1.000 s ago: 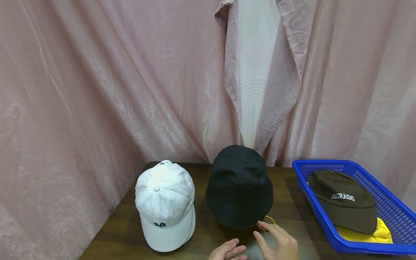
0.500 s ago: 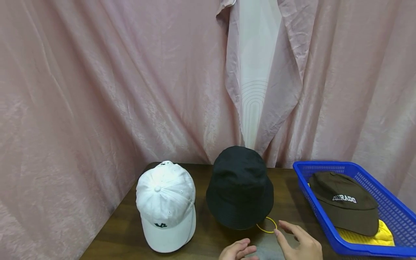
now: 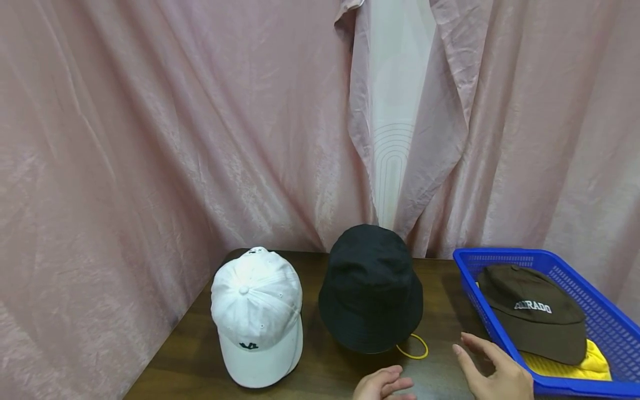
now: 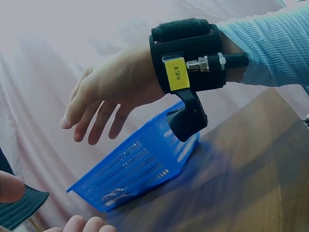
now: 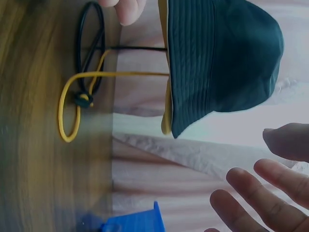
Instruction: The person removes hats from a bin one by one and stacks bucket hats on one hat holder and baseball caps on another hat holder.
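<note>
Yellow cord [image 5: 72, 104] knots with a black one only in my right-wrist view — both hands, left [image 3: 382, 384] and right [image 3: 495, 372], spread, hold nothing beside the ribbed-brim bucket hat [image 3: 371, 288].

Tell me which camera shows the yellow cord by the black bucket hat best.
The right wrist view: the yellow cord fills the frame, its loop and dark toggle clear, running from the black bucket hat. The head view shows only a small loop beside the brim. The left wrist view does not show it.
</note>
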Motion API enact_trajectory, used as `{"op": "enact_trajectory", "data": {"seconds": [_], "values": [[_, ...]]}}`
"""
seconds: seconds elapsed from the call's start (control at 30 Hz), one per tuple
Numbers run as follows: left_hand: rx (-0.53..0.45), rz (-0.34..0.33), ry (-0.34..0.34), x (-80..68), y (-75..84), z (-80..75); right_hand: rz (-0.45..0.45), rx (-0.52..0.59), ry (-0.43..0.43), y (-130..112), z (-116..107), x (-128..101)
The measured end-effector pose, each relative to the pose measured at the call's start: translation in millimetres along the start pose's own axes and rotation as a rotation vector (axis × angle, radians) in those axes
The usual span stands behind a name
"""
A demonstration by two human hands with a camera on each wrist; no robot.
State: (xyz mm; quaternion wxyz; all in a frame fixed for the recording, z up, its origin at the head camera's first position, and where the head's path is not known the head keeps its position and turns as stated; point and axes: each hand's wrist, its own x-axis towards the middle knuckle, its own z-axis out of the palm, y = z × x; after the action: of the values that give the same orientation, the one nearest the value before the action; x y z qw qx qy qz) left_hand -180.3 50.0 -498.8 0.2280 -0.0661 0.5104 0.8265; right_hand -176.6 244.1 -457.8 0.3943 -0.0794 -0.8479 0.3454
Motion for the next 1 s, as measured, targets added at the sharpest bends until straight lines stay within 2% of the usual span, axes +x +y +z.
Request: {"op": "enact_trajectory", "data": {"seconds": [0.17,0.37,0.5,0.83,1.0], "values": [[-0.018,-0.005,0.002,0.8,-2.2,11.5,-0.030,0.009,0.053,11,-7,6],[-0.013,-0.002,-0.005,6.1,-6.9,25.1,-0.002,0.017,0.070,21,-16,15],[-0.002,-0.025,-0.006,9.4,-9.8,31.5,0.015,0.016,0.087,27,-20,16],[-0.001,-0.030,-0.028,15.3,-11.9,47.4,0.183,-0.042,0.043,39,-31,28],[-0.004,-0.034,-0.043,15.6,-10.4,50.8,0.261,-0.071,-0.018,44,-38,35]]}}
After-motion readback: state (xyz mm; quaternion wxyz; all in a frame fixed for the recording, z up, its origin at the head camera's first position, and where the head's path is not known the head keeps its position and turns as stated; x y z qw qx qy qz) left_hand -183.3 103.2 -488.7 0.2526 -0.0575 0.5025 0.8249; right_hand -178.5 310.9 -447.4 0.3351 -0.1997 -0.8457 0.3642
